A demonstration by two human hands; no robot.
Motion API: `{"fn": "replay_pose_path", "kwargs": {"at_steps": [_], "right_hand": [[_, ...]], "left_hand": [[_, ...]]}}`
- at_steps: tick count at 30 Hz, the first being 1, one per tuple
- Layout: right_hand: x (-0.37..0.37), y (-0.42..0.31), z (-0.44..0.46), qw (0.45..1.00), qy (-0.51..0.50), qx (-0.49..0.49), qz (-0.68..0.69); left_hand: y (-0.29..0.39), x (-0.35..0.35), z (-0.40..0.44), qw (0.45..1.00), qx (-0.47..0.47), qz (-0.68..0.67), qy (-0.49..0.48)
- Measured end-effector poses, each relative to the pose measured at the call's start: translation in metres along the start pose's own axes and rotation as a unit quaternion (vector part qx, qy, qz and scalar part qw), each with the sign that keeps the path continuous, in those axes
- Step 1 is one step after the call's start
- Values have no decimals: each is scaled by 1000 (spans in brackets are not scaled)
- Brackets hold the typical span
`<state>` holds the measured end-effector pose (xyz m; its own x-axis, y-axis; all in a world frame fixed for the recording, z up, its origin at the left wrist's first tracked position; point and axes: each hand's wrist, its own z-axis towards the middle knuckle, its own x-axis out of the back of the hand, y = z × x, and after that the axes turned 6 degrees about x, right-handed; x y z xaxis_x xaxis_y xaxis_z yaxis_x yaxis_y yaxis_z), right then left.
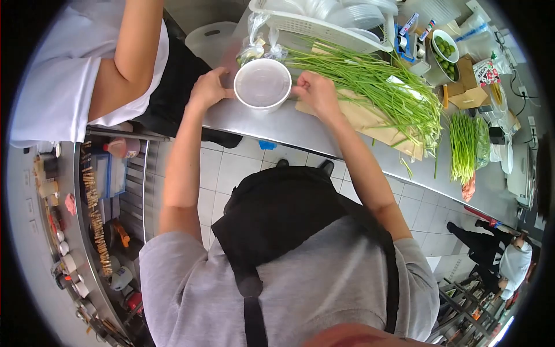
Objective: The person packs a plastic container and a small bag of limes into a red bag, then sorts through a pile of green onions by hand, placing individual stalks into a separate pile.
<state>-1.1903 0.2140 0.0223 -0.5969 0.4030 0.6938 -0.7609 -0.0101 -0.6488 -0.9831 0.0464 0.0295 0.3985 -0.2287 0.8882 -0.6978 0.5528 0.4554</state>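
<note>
A round white tub (263, 84) with a translucent lid stands on the steel counter (254, 121). My left hand (208, 90) is at the tub's left side, fingers apart, with the thumb near its wall. On the other side, my right hand (315, 91) has its fingers curled together close to the rim; whatever they hold, if anything, is too small to make out. Behind the tub lie knotted clear plastic bags (259, 43). Long green stalks (370, 81) are spread over brown cardboard (370, 118) to the right of my right hand.
A white basket (324, 27) of plastic containers stands at the back. Limes (444, 48) fill a bowl at the right, beyond another green bunch (462, 144). A co-worker's arm (139, 40) is close on the left. Another person (511, 263) is at far right.
</note>
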Motion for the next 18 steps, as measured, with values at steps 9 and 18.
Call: {"fn": "replay_pose_path", "kwargs": {"at_steps": [9,18], "right_hand": [[-3,-60,-1,995,-32,-96,1],[-27,-57,-1,986,-25,-163,32]], "left_hand": [[77,-36,-59,711,153,-680,93],[61,-46,-61,812,181,-543,116]]}}
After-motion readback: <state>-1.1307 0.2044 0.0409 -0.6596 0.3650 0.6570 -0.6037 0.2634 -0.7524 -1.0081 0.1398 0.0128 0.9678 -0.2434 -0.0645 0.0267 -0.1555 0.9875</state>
